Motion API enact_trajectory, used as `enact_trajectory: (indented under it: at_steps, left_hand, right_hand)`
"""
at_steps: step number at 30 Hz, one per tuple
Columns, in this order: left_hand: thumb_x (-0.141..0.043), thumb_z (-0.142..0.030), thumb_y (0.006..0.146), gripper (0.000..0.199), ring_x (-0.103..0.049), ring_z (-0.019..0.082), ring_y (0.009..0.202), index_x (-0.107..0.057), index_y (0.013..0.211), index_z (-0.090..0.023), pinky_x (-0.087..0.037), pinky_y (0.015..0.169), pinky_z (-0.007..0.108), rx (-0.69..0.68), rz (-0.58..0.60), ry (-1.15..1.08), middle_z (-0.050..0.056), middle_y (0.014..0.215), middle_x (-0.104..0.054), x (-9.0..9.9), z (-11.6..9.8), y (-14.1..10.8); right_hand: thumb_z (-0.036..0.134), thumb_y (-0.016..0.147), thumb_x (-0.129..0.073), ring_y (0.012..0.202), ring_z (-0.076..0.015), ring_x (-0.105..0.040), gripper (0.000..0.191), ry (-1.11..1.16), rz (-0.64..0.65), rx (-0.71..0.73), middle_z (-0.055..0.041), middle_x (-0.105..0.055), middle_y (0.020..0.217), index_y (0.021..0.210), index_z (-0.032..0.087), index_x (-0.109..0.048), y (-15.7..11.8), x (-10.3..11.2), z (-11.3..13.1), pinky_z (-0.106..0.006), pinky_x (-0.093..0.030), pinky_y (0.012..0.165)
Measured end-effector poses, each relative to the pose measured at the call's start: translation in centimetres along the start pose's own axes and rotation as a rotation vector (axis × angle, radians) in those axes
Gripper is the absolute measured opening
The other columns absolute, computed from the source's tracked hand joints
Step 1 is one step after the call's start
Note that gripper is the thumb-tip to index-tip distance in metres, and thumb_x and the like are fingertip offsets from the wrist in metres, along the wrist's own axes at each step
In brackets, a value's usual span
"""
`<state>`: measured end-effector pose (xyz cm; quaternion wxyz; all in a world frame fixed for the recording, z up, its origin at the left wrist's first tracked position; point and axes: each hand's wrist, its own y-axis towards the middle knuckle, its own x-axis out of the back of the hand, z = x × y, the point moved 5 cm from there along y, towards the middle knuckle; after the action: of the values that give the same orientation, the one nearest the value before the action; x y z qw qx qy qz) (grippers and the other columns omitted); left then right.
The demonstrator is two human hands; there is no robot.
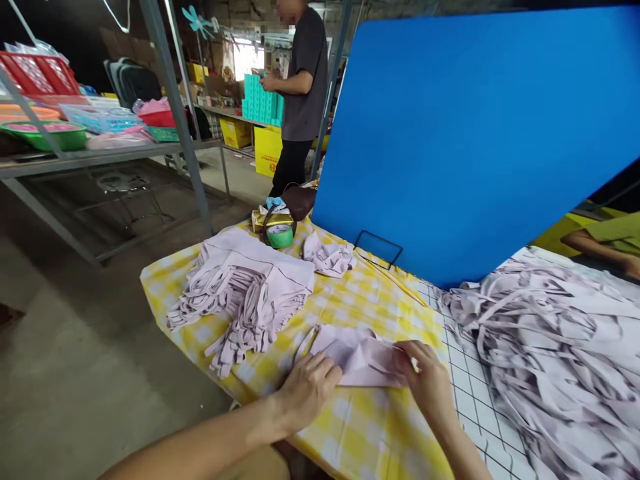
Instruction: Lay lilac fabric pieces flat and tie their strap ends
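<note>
A pale lilac fabric piece (pixel 357 357) with a narrow strap at its left end lies on the yellow-checked tablecloth (pixel 340 427). My left hand (pixel 311 387) has its fingers curled over the near left edge of the fabric. At the opposite end my right hand (pixel 423 373) pinches the fabric between thumb and fingers. Beyond my left hand lies a stack of similar fabric pieces (pixel 260 260), its many strips hanging toward me. A smaller crumpled lilac piece (pixel 329 255) rests farther back.
A large blue board (pixel 470 140) stands behind the table. Green tape (pixel 279 235) sits near the far edge. A big heap of lilac strips (pixel 555 340) covers the right side. One person (pixel 305 80) stands beyond; another person's arm (pixel 603 250) shows at right.
</note>
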<state>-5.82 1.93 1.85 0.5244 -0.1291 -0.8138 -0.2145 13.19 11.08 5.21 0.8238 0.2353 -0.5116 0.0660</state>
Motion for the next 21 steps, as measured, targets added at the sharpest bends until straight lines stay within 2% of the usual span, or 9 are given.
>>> enact_trajectory:
  at_steps: [2, 4, 6, 9, 12, 16, 19, 21]
  left_hand:
    - [-0.045, -0.03, 0.088, 0.018, -0.055, 0.019, 0.078, -0.056, 0.081, -0.017, -0.043, 0.07, 0.032, -0.205, 0.023, -0.018, 0.004, 0.079, -0.059, 0.1, -1.0, -0.6]
    - [-0.054, -0.049, 0.081, 0.032, -0.056, 0.018, 0.073, -0.058, 0.078, -0.017, -0.044, 0.07, 0.031, -0.313, 0.069, -0.071, 0.002, 0.075, -0.059, 0.0, -1.5, -1.1]
    - [-0.056, -0.05, 0.079, 0.032, -0.056, 0.016, 0.072, -0.059, 0.08, -0.018, -0.045, 0.07, 0.028, -0.227, 0.083, -0.129, 0.001, 0.078, -0.06, 0.2, -0.7, -0.7]
    - [-0.053, -0.028, 0.085, 0.013, -0.056, 0.015, 0.084, -0.059, 0.092, -0.019, -0.045, 0.078, 0.027, 0.053, 0.029, -0.16, 0.002, 0.094, -0.058, 1.4, 2.0, 0.9]
    - [-0.051, -0.017, 0.083, 0.02, -0.053, 0.019, 0.098, -0.056, 0.102, -0.016, -0.043, 0.088, 0.031, 0.216, -0.012, -0.151, 0.007, 0.105, -0.053, 2.4, 4.4, 2.7]
    - [-0.054, -0.016, 0.079, 0.03, -0.052, 0.022, 0.102, -0.055, 0.109, -0.015, -0.043, 0.09, 0.033, 0.312, 0.012, -0.195, 0.01, 0.111, -0.05, 1.6, 5.9, 4.4]
    - [-0.053, -0.014, 0.079, 0.034, -0.05, 0.021, 0.105, -0.054, 0.113, -0.016, -0.042, 0.091, 0.032, 0.3, -0.025, -0.237, 0.009, 0.113, -0.05, 0.9, 5.9, 5.1]
    - [-0.052, -0.012, 0.08, 0.031, -0.05, 0.02, 0.104, -0.057, 0.11, -0.017, -0.04, 0.091, 0.031, 0.211, -0.023, -0.217, 0.007, 0.109, -0.052, 0.8, 5.4, 5.6]
  right_hand:
    - [0.041, 0.083, -0.046, 0.083, -0.0237, -0.06, 0.024, 0.13, 0.044, 0.017, -0.0075, -0.065, 0.089, 0.081, 0.027, -0.065, -1.6, 1.6, -1.5, -0.034, -0.049, 0.066]
    - [0.044, 0.081, -0.051, 0.086, -0.0235, -0.062, 0.021, 0.189, 0.216, 0.023, -0.0067, -0.066, 0.092, 0.078, 0.031, -0.067, -4.1, 2.3, -3.4, -0.033, -0.051, 0.068]
    - [0.042, 0.077, -0.056, 0.089, -0.0237, -0.064, 0.016, 0.185, 0.363, -0.01, -0.0068, -0.066, 0.099, 0.077, 0.033, -0.069, -6.9, 2.8, -5.3, -0.032, -0.053, 0.069]
    - [0.04, 0.077, -0.056, 0.093, -0.0238, -0.063, 0.019, 0.156, 0.433, -0.143, -0.0079, -0.061, 0.113, 0.09, 0.035, -0.068, -9.9, 3.6, -6.8, -0.031, -0.054, 0.064]
    - [0.039, 0.082, -0.047, 0.091, -0.0218, -0.062, 0.026, 0.151, 0.321, -0.272, -0.0087, -0.059, 0.112, 0.102, 0.031, -0.062, -9.8, 4.0, -6.0, -0.031, -0.053, 0.064]
    - [0.037, 0.084, -0.04, 0.081, -0.0218, -0.06, 0.028, 0.023, 0.047, -0.293, -0.0089, -0.058, 0.095, 0.095, 0.023, -0.061, -7.0, 3.3, -3.6, -0.034, -0.051, 0.064]
    - [0.035, 0.085, -0.041, 0.082, -0.0229, -0.056, 0.028, -0.12, -0.139, -0.262, -0.0095, -0.053, 0.092, 0.1, 0.02, -0.059, -5.1, 2.4, -2.1, -0.035, -0.049, 0.064]
    - [0.027, 0.087, -0.037, 0.085, -0.0246, -0.054, 0.027, -0.18, -0.14, -0.18, -0.0119, -0.052, 0.094, 0.101, 0.017, -0.058, -4.2, 1.7, -1.1, -0.037, -0.048, 0.066]
